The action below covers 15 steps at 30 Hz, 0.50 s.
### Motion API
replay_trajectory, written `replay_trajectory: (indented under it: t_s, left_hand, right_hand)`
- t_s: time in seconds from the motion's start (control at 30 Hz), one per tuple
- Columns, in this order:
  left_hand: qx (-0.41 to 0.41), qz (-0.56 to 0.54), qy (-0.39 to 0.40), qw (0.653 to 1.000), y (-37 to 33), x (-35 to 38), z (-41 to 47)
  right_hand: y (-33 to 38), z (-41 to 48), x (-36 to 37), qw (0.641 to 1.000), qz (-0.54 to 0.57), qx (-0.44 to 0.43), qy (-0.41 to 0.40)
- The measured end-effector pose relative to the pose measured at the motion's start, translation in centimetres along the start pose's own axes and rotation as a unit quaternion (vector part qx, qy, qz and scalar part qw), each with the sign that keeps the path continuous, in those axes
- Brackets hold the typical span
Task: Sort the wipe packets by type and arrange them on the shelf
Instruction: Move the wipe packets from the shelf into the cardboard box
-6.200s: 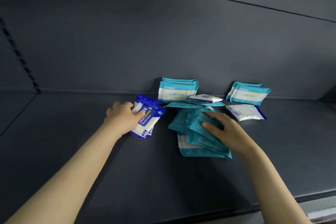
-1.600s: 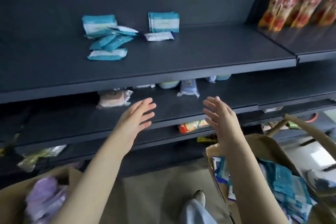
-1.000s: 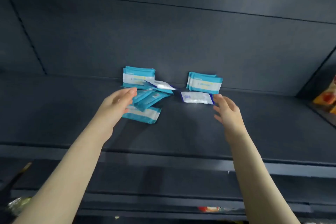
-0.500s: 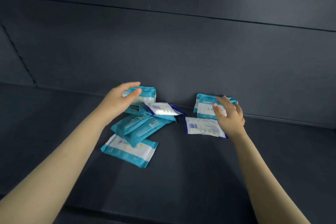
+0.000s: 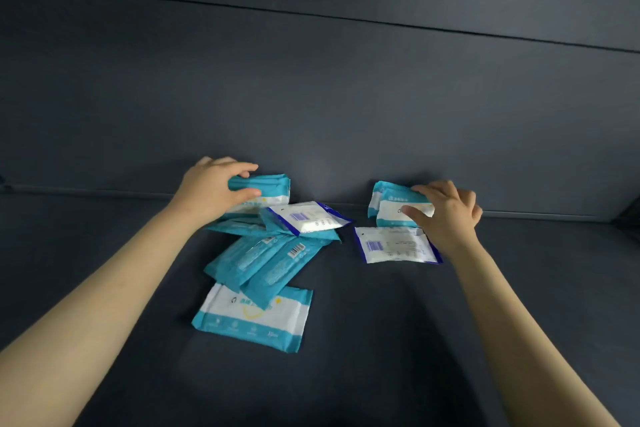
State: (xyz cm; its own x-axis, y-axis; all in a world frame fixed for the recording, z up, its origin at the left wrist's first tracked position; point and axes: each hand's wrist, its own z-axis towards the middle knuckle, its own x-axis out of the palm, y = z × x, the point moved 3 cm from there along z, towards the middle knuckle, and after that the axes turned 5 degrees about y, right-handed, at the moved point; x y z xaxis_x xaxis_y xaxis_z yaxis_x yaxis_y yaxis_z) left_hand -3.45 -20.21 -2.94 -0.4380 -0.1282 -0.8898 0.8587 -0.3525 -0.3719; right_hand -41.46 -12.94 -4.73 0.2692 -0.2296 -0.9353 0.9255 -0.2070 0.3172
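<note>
While one teal packet (image 5: 252, 317) lies flat nearest on the shelf (image 5: 415, 340), a messy heap (image 5: 266, 262) of teal packets sits just past it, long sides pointing far and right, closer to the left hand (image 5: 211, 189). Farthest, by the back wall, that hand curls its fingers round the left stack (image 5: 273, 185); the right hand (image 5: 446, 213) pinches the right stack (image 5: 391, 206), just behind a white packet (image 5: 394, 246).
</note>
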Motion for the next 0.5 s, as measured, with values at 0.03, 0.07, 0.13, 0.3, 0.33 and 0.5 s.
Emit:
replay_trajectory:
  t_s: [0.03, 0.07, 0.13, 0.3, 0.33, 0.5]
  left_hand:
    - [0.005, 0.032, -0.002, 0.999, -0.1, -0.1, 0.3]
    - [0.005, 0.060, 0.000, 0.998, -0.1, -0.1, 0.4]
    - [0.005, 0.096, 0.007, 0.995, 0.0, -0.1, 0.5]
    - [0.050, 0.099, 0.056, 0.992, 0.7, -0.3, 0.0]
    - [0.058, 0.092, 0.059, 0.992, 0.9, -0.4, -0.1]
    - [0.030, 0.003, -0.005, 1.000, 2.6, -1.7, -0.9]
  right_hand:
    - [0.2, 0.0, -0.1, 1.000, -0.009, -0.001, -0.007]
    - [0.2, 0.0, -0.2, 1.000, -0.016, -0.003, -0.014]
    - [0.5, -0.1, -0.5, 0.999, -0.029, -0.010, -0.026]
    - [1.9, -0.9, -0.4, 0.999, -0.019, -0.033, -0.013]
    - [2.3, -1.3, -0.4, 0.999, -0.005, -0.033, -0.012]
    - [4.1, -3.9, -1.7, 0.991, 0.019, -0.036, -0.127]
